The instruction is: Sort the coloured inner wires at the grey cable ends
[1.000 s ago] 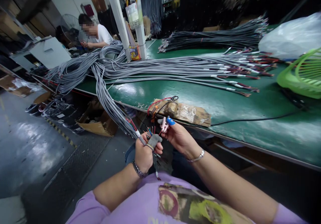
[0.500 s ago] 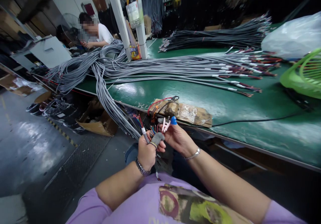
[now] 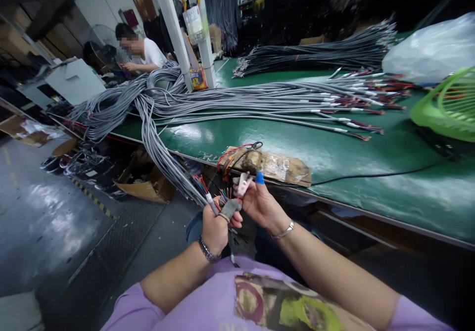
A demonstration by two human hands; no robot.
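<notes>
My left hand [image 3: 215, 229], its thumb in a grey finger cover, is closed around the end of a grey cable [image 3: 212, 204]. Fine coloured wires [image 3: 224, 193] fan out above that grip. Just right of it, my right hand [image 3: 261, 206] has a blue cover [image 3: 260, 178] on the thumb and grips a small pale pink clip-like tool [image 3: 244, 184]. The tool sits close to the wires; whether its jaws touch one is too small to tell. Behind both hands, a taped wooden block [image 3: 285, 168] with red and black leads lies at the bench edge.
Long grey cables [image 3: 237, 96] stretch across the green bench [image 3: 260, 133], and some hang over its edge. A black cable bundle [image 3: 308, 56], a plastic bag [image 3: 426, 54] and a green fan [image 3: 445, 113] are farther back. A co-worker [image 3: 144, 54] sits at the far left.
The pink tool has turned in my right hand, and its two arms, spread before, now look pressed together. My left hand keeps its grip on the cable.
</notes>
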